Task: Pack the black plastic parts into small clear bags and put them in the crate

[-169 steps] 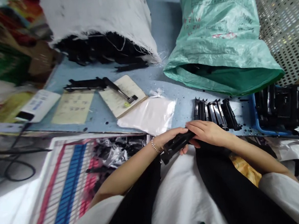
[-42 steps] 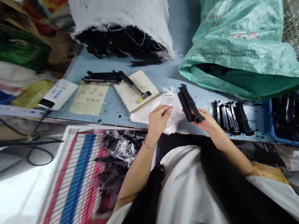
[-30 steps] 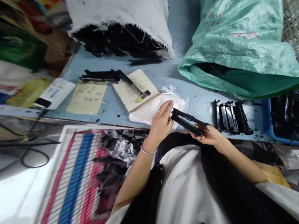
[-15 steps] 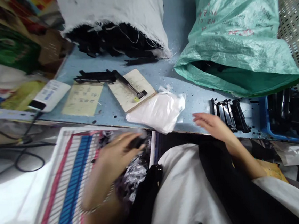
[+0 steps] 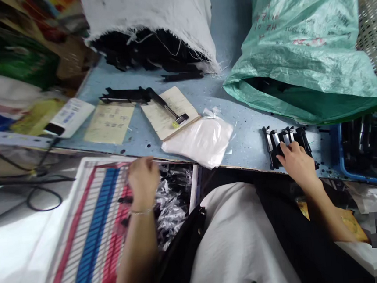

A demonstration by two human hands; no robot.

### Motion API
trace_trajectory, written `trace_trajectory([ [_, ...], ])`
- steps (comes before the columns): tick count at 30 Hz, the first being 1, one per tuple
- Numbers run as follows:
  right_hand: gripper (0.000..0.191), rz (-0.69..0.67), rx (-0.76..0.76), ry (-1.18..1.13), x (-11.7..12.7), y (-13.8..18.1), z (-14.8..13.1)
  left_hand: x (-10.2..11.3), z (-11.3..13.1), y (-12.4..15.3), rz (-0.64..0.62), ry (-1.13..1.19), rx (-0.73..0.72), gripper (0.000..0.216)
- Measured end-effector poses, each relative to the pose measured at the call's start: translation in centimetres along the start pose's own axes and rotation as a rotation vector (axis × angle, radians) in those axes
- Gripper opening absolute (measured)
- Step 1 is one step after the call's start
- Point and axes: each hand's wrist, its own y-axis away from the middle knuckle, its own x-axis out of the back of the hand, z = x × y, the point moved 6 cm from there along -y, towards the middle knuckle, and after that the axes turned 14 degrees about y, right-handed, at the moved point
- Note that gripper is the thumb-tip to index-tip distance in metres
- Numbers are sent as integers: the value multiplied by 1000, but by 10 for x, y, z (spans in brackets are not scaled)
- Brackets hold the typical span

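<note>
My right hand [image 5: 296, 163] is at a row of several slim black parts with shiny metal strips [image 5: 276, 145] lying side by side on the blue table. Its thumb and fingers are closed on one of these parts. My left hand [image 5: 144, 180] is a little blurred, its fingers curled under, above the edge of a crate with small clear plastic packets [image 5: 172, 200]. What those fingers hold, if anything, is hidden. Between the hands lies a stack of clear plastic bags [image 5: 200, 140], touching a notepad [image 5: 171, 112] with a black and metal part [image 5: 169, 108] on it.
A white woven sack [image 5: 150, 8] spilling black parts stands at the back. The open green sack [image 5: 300, 61] lies at the right, above a blue bin [image 5: 343, 154] of black parts. A striped woven bag [image 5: 93, 229], yellow note [image 5: 109, 122] and white device [image 5: 69, 118] are at the left.
My right hand has moved right, from the table edge onto the row of black parts, and closed. My left hand, with something dark at its fingers before, has swung left and curled.
</note>
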Motion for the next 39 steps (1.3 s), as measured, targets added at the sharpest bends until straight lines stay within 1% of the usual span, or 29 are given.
trace_trajectory([
  [1,46,6,-1,-9,0,-1,-2,-21,28,-2,-16,16,-47,17],
  [3,46,11,-2,-52,-3,-4,-8,-74,92,-2,-195,129,-225,17],
  [4,44,13,-6,-85,-5,-6,-10,-98,120,-1,-270,149,-306,20],
  [5,41,12,-13,-125,-8,-9,-12,-118,142,0,-303,119,-362,27],
  [6,37,7,-25,-173,-12,-11,-12,-134,157,-1,-338,78,-388,26],
  [7,33,-3,-39,-234,-17,-14,-11,-147,165,-4,-365,50,-391,21],
  [8,30,-17,-53,-315,-22,-17,-9,-154,167,-8,-390,49,-373,14],
  [9,28,-32,-59,-427,-27,-21,-7,-158,164,-13,-414,93,-338,11],
  [10,28,-48,-57,-581,-32,-24,-6,-159,157,-18,-437,184,-290,15],
  [12,28,-83,-25,-1005,-36,-31,-11,-155,138,-28,-455,449,-148,15],
  [14,30,-152,54,-1469,-31,-39,-30,-150,120,-33,-439,687,19,12],
  [15,33,-205,103,-1665,-25,-43,-44,-148,115,-33,-420,756,76,15],
  [16,35,-267,155,-1823,-17,-47,-60,-145,113,-32,-402,789,96,19],
  [18,39,-378,253,-2028,1,-56,-93,-142,118,-29,-402,782,39,19],
  [20,40,-426,299,-2124,16,-66,-119,-141,126,-26,-438,752,-44,14],
  [22,39,-420,285,-2163,22,-77,-132,-137,125,-26,-427,786,-44,12],
  [24,37,-398,225,-2191,18,-86,-130,-128,117,-30,-345,892,21,17],
  [26,35,-380,151,-2232,8,-88,-119,-117,108,-31,-244,978,42,23],
  [27,33,-368,117,-2251,2,-87,-111,-110,106,-30,-199,969,1,22],
  [28,32,-360,90,-2267,-3,-83,-103,-104,107,-27,-164,910,-78,18],
  [30,27,-367,51,-2288,-9,-69,-90,-95,116,-19,-144,671,-294,3],
  [31,25,-397,32,-2294,-11,-59,-86,-94,122,-13,-158,547,-384,10],
  [32,22,-453,15,-2296,-12,-48,-84,-96,126,-8,-183,449,-450,20],
  [33,19,-541,3,-2298,-11,-35,-84,-98,130,-5,-214,384,-493,28],
  [34,15,-657,0,-2300,-11,-22,-87,-100,132,-2,-238,351,-516,33],
  [36,8,-937,11,-2312,-8,2,-99,-102,136,2,-269,328,-544,40],
  [38,13,-1192,34,-2351,-4,17,-113,-104,141,7,-289,297,-579,49],
  [39,16,-1277,41,-2384,-3,19,-120,-104,144,11,-302,281,-594,53],
])
